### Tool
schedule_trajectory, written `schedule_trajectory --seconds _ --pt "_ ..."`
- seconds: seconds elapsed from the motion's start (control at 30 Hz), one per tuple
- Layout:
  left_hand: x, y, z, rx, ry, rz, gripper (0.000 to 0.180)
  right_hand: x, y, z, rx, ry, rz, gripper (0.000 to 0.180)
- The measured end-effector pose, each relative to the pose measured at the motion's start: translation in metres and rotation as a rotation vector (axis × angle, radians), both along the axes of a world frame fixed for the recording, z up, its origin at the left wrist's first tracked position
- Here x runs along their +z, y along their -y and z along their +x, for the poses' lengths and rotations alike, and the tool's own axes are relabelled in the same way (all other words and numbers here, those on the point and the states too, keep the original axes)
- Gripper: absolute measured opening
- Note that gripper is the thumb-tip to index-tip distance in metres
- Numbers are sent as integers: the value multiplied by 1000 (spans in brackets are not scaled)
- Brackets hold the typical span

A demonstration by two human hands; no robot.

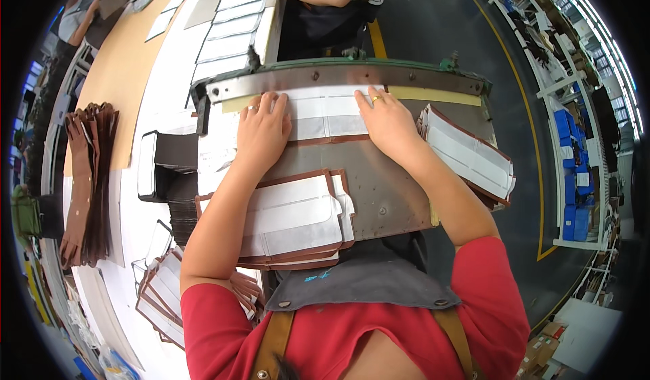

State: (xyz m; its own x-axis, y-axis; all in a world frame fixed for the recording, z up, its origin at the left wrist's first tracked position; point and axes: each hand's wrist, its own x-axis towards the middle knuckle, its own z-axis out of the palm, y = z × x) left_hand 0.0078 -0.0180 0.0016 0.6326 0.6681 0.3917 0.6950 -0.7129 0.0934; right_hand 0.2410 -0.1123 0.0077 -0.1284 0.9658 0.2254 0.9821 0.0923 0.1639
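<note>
On the metal tabletop (379, 190), I press a piece flat.
My left hand (263, 131) and right hand (384, 119), fingers spread, pin the white brown-edged panel (325, 116) against the far steel bar (338, 77), keeping it square.

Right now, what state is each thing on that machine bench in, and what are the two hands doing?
Left hand: flat, fingers spread, pressing the panel.
Right hand: flat, pressing the same panel.
White brown-edged panel: lying flat, top edge tucked under the metal bar.
Metal bar: down over the panel's edge.
Near stack of panels: piled, slightly fanned.
Right stack of panels: piled, tilted off the bench edge.
</note>
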Motion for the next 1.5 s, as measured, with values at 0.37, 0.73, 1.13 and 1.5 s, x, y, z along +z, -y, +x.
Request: schedule_trajectory --seconds 0.37,0.73,1.13,1.5 --pt "4 0 -3 -29 23 -70 31 7 6 -3 19 -15 -45 35" --pt "-6 -21 -19 103 154 -140 50 6 -63 -49 331 -467 65 27" --pt "3 4 -8 132 29 42 7 21 -21 25 267 -228 -64 17" --pt "6 -7 -13 136 -27 -138 42 30 -24 74 -9 -665 -454 33"
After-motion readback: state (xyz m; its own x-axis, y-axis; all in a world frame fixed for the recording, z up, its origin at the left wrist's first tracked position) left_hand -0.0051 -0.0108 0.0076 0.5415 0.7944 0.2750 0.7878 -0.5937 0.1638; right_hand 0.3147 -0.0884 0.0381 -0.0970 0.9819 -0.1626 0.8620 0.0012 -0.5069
